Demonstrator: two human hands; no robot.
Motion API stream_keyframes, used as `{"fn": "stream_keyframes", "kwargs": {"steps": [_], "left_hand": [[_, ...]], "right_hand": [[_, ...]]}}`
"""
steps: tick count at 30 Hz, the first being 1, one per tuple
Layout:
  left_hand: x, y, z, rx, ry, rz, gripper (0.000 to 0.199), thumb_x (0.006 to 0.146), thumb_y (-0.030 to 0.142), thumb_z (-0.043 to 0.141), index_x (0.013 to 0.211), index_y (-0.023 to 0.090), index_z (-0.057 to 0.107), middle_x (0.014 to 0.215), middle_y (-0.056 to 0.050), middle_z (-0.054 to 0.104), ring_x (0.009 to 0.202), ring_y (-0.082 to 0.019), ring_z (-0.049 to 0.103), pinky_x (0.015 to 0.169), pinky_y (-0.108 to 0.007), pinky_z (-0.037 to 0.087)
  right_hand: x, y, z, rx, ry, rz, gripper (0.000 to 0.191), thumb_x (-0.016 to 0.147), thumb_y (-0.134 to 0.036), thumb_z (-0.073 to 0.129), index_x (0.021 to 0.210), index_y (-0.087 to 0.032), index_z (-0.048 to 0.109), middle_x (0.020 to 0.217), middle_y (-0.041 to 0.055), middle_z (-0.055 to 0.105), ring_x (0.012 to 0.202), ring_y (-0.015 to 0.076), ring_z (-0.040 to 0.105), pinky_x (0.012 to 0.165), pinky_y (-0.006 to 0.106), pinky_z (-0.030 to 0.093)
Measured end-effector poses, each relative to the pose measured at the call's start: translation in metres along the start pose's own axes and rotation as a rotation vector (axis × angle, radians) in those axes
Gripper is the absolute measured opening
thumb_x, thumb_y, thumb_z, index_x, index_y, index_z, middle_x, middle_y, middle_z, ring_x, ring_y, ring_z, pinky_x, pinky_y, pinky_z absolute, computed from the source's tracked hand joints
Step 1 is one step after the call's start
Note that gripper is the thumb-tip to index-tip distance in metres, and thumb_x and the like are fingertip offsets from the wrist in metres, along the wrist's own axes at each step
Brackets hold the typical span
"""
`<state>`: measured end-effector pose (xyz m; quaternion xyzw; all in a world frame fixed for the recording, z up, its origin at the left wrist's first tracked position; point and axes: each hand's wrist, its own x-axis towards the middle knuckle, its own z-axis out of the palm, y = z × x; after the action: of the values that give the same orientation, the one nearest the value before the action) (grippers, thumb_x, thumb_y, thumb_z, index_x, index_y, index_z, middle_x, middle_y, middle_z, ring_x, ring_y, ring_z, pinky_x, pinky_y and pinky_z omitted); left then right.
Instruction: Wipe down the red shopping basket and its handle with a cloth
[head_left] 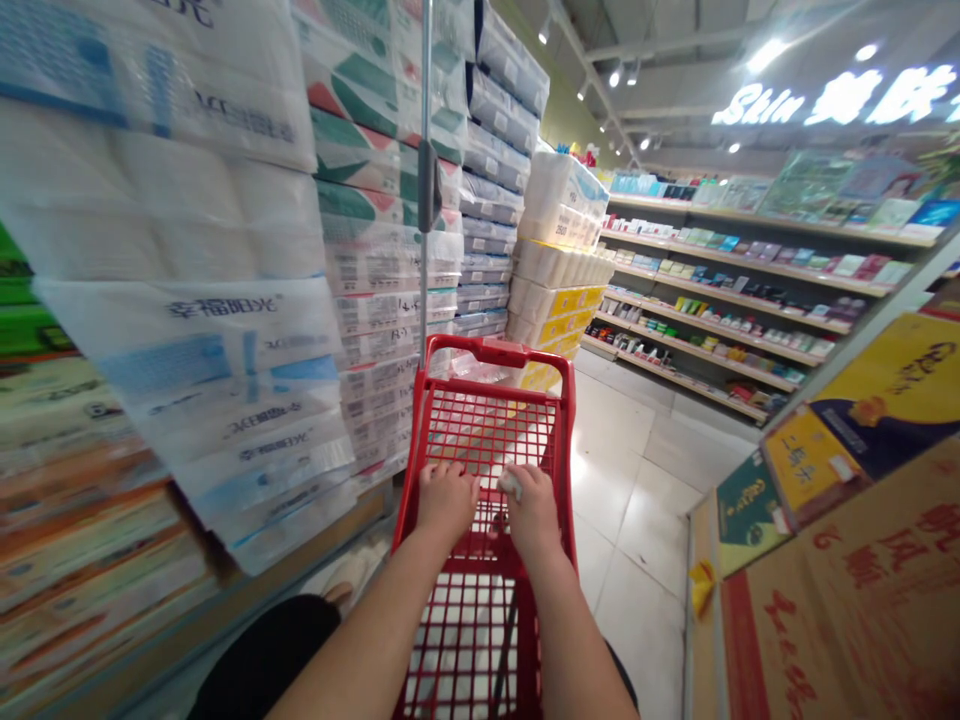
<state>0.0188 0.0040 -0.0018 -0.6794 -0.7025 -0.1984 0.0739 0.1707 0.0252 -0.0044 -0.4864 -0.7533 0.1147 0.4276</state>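
Observation:
A red plastic shopping basket (pixel 493 395) with a grid of square openings and a raised handle at its far end stands in front of me. My left hand (pixel 448 500) is on the left part of the grid, its fingers curled over the red plastic. Beside it on the right, my right hand (pixel 532 510) is closed around a small white crumpled wad, perhaps tissue (pixel 511 487). Both forearms reach over the basket's near part. What lies under the grid is hard to make out.
Tall stacks of wrapped paper rolls (pixel 247 330) line the left side. A thin metal pole (pixel 426 280) rises beyond the basket. Cardboard boxes (pixel 862 560) stand close on the right. Pale floor tiles (pixel 607 440) lead to shelves of small packages (pixel 735 270) at the back.

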Motion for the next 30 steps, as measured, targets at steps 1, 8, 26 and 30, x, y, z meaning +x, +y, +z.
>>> {"fn": "stream_keyframes", "kwargs": {"steps": [1, 8, 26, 30], "left_hand": [[0.0, 0.0, 0.0, 0.002, -0.003, -0.001, 0.04, 0.094, 0.035, 0.035, 0.088, 0.02, 0.072, 0.1, -0.009, 0.067, 0.099, -0.024, 0.053, 0.093, -0.043, 0.028], [0.001, -0.001, 0.003, -0.01, 0.021, 0.018, 0.04, 0.093, 0.034, 0.036, 0.086, 0.02, 0.073, 0.096, -0.01, 0.067, 0.096, -0.025, 0.053, 0.091, -0.044, 0.029], [0.002, 0.001, 0.003, 0.013, 0.003, 0.016, 0.04, 0.094, 0.035, 0.035, 0.088, 0.02, 0.072, 0.101, -0.009, 0.067, 0.099, -0.024, 0.053, 0.092, -0.043, 0.029], [0.003, 0.003, 0.003, 0.008, 0.011, 0.012, 0.039, 0.093, 0.034, 0.037, 0.088, 0.018, 0.072, 0.101, -0.01, 0.067, 0.099, -0.025, 0.053, 0.092, -0.044, 0.029]], "right_hand": [[0.001, 0.001, -0.002, -0.035, 0.034, 0.036, 0.036, 0.075, -0.006, 0.054, 0.105, -0.022, 0.066, 0.106, 0.0075, 0.061, 0.098, 0.021, 0.054, 0.087, 0.034, 0.044], [-0.004, -0.01, 0.002, 0.035, -0.154, -0.002, 0.033, 0.071, -0.005, 0.057, 0.097, -0.023, 0.068, 0.095, 0.004, 0.062, 0.09, 0.0181, 0.056, 0.08, 0.029, 0.045], [0.006, -0.004, 0.0, 0.032, 0.036, -0.044, 0.031, 0.084, -0.012, 0.052, 0.112, -0.021, 0.061, 0.112, 0.0066, 0.058, 0.103, 0.0185, 0.051, 0.09, 0.03, 0.042], [0.007, 0.006, -0.008, -0.155, 0.024, 0.083, 0.029, 0.084, -0.016, 0.055, 0.111, -0.024, 0.062, 0.108, 0.0062, 0.061, 0.098, 0.0199, 0.053, 0.084, 0.03, 0.042]]}}
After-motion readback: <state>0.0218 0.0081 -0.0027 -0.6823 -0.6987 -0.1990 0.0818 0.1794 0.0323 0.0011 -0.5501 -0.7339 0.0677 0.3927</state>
